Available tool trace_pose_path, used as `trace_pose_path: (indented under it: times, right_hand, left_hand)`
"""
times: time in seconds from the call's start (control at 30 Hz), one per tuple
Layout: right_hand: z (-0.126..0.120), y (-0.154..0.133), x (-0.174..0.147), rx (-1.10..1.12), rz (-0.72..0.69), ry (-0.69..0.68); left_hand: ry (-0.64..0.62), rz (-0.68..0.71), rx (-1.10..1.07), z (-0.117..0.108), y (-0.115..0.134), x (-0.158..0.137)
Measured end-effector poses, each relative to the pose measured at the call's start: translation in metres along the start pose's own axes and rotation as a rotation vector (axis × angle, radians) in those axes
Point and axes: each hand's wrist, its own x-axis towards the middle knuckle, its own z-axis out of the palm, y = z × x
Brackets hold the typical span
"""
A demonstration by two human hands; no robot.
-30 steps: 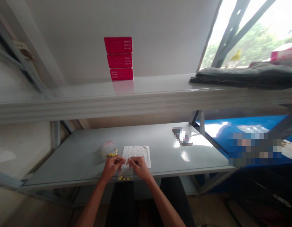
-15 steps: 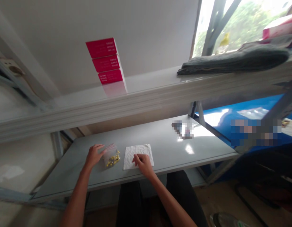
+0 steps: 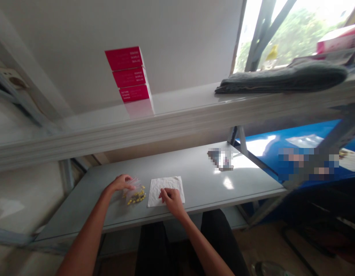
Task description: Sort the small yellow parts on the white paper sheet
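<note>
A clear plastic zip bag [image 3: 134, 196] with several small yellow-headed pieces in it lies on the grey table. My left hand [image 3: 121, 183] has its fingers and thumb closed on the upper part of the bag, whose plastic is bunched there. To the right of the bag a white sheet of cloth or paper [image 3: 154, 188] is spread flat, its surface wrinkled. Over that sheet is my right hand [image 3: 171, 197], its fingers curled with thumb and forefinger together. Whatever the right fingers hold, if anything, is too small to make out.
Above the table runs a white shelf [image 3: 177, 122] carrying stacked red boxes [image 3: 128, 74] and a folded grey cloth [image 3: 281, 78]. A blurred-out item [image 3: 220, 159] lies at the table's far right. Beyond the metal frame is a blue table [image 3: 260, 143].
My left hand has moved right and onto the bag's top, taking hold of it; the bag has crumpled. My right hand stays over the white sheet. The view has shifted slightly.
</note>
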Motion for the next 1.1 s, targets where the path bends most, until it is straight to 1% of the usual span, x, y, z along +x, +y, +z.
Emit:
trace_pose_path:
  times: [0.1, 0.17, 0.27, 0.37, 0.43, 0.5, 0.53, 0.57, 0.6, 0.63, 0.73, 0.8, 0.87, 0.93, 1.0, 1.1]
  right_hand:
    - [0.000, 0.000, 0.000, -0.007, -0.004, -0.012]
    - [0.000, 0.000, 0.000, -0.016, -0.007, -0.010]
    - [0.000, 0.000, -0.001, -0.023, -0.008, -0.003]
    - [0.000, 0.000, -0.001, -0.022, -0.003, 0.000]
    - [0.000, -0.001, 0.000, -0.026, -0.002, -0.004]
    - [-0.001, -0.001, 0.000, -0.032, -0.005, -0.008]
    - [-0.001, -0.002, 0.000, -0.033, -0.006, -0.007]
    - [-0.001, -0.002, 0.000, -0.032, -0.008, -0.006]
    - [-0.001, -0.002, 0.000, -0.030, -0.009, -0.002]
    - [-0.001, -0.002, 0.000, -0.027, -0.011, 0.001]
    - [-0.001, -0.002, 0.000, -0.020, -0.008, -0.001]
    - [-0.001, -0.001, 0.000, -0.023, -0.004, -0.009]
    - [0.000, 0.000, 0.000, -0.028, -0.004, -0.010]
    - [0.000, 0.002, 0.000, -0.032, -0.008, -0.003]
    - [0.000, 0.004, 0.000, -0.032, -0.011, 0.006]
    - [0.000, 0.006, 0.000, -0.028, -0.017, 0.007]
  left_hand:
    - [-0.030, 0.027, -0.011, 0.003, 0.007, -0.006]
    - [-0.027, 0.052, -0.032, 0.003, 0.011, -0.012]
    - [0.007, 0.071, -0.070, -0.002, 0.018, -0.017]
    - [0.071, 0.098, -0.054, -0.014, 0.027, -0.017]
    - [0.167, 0.120, 0.017, -0.022, 0.037, -0.017]
    - [0.349, 0.150, 0.136, -0.025, 0.048, -0.018]
    - [0.460, 0.189, 0.188, -0.024, 0.053, -0.019]
    - [0.544, 0.248, 0.230, -0.020, 0.056, -0.022]
    - [0.597, 0.308, 0.261, -0.014, 0.057, -0.024]
    - [0.610, 0.359, 0.287, -0.006, 0.055, -0.028]
    - [0.549, 0.423, 0.384, 0.025, 0.037, -0.043]
    - [0.526, 0.418, 0.429, 0.047, 0.020, -0.057]
    - [0.481, 0.427, 0.427, 0.063, 0.005, -0.073]
    - [0.461, 0.393, 0.395, 0.072, -0.005, -0.089]
    - [0.438, 0.352, 0.361, 0.074, -0.009, -0.103]
    - [0.371, 0.384, 0.329, 0.072, -0.009, -0.113]
